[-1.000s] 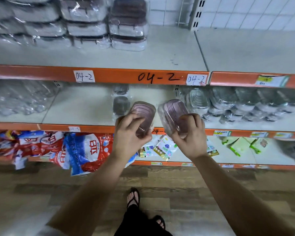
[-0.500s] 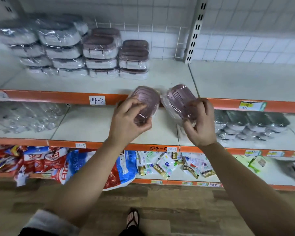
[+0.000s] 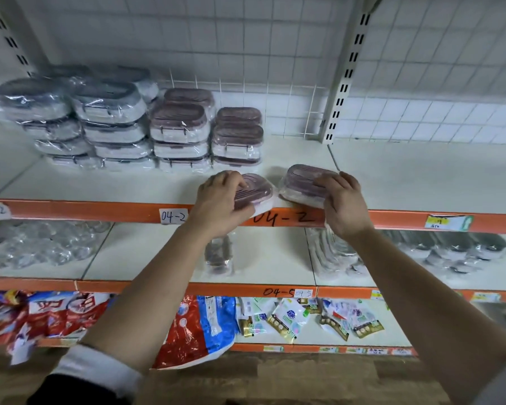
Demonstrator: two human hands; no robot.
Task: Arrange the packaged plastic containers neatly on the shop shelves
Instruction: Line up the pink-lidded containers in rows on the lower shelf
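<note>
Two plastic-wrapped containers with mauve lids lie side by side at the front edge of the upper shelf [image 3: 406, 182]. My left hand [image 3: 219, 200] grips the left container [image 3: 259, 190], fingers curled over its lid. The right container [image 3: 303, 179] is held by my right hand [image 3: 343, 200], whose fingers wrap its near right end. Behind them on the same shelf stand stacks of wrapped containers: mauve-lidded ones [image 3: 237, 135] nearest and grey-lidded ones [image 3: 108, 112] further left.
The shelf's orange front rail [image 3: 100, 210] carries "04-2" labels. A white upright post [image 3: 342, 83] divides the bays. The shelf below holds clear wrapped goods [image 3: 456, 249]. The bottom shelf holds bagged packets [image 3: 56, 314] above a wooden floor.
Both hands have risen from in front of the middle shelf to the upper shelf, carrying one container each. The containers now lie flat at the shelf's front edge.
</note>
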